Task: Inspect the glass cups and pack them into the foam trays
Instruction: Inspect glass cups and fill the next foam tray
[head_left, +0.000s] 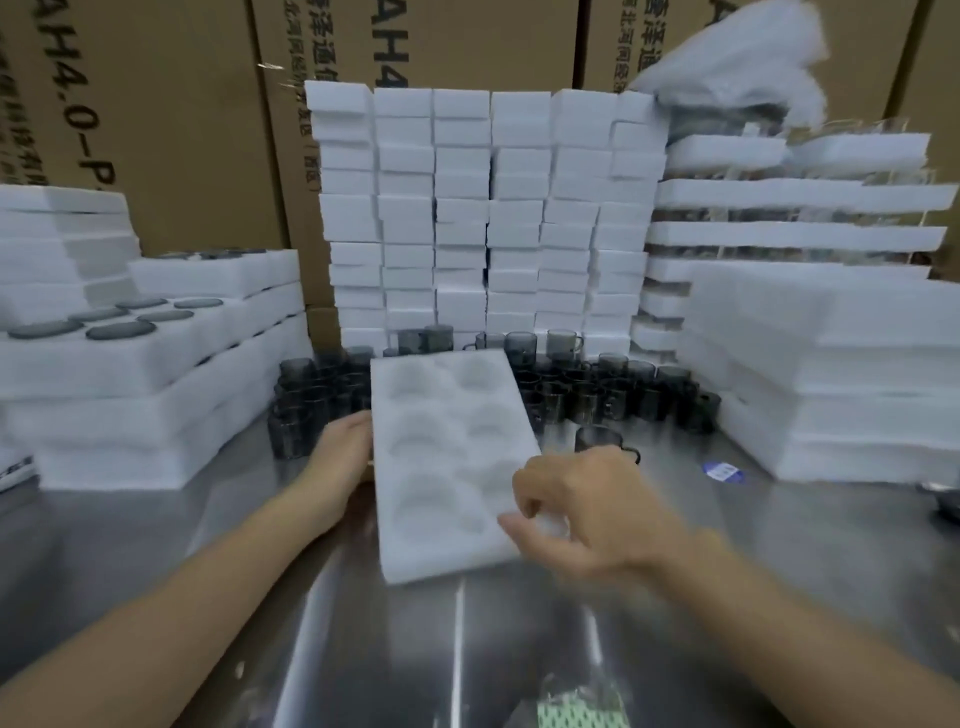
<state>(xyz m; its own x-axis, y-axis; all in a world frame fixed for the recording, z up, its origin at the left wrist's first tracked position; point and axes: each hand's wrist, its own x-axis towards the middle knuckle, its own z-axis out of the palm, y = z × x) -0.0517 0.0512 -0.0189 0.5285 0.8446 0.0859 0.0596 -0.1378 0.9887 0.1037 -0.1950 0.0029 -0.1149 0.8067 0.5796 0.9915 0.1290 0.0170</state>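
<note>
- Head view: an empty white foam tray (447, 467) is seen lying on a stainless steel table (208, 545), its two rows of round pockets unfilled and its long side angled slightly away from the viewer.
- The left hand (345, 452) is pressed against the tray's left edge, fingers tucked at the side; how far they curl under the foam cannot be told.
- The right hand (576, 512) is held over the tray's near right corner, thumb and loosely curled fingers touching the foam there; the frame is blurred, so a firm pinch cannot be confirmed.
- Smoked glass cups (597, 384) with handles are massed on the table behind the tray, spreading to both sides of it.
- One single cup (600, 439) is set apart from the mass, just beyond the right hand.
- Filled foam trays (130, 332) are stacked at the left, dark cup bases showing in the top one's pockets.
- Tall columns of foam blocks (488, 208) are piled behind the cups, with layered trays of glassware (795, 208) to their right.
- More flat foam sheets (831, 364) are stacked at the right edge.
- Printed cardboard cartons (156, 104) are ranged along the back.
- A small blue label (719, 471) is seen on the table at the right.
</note>
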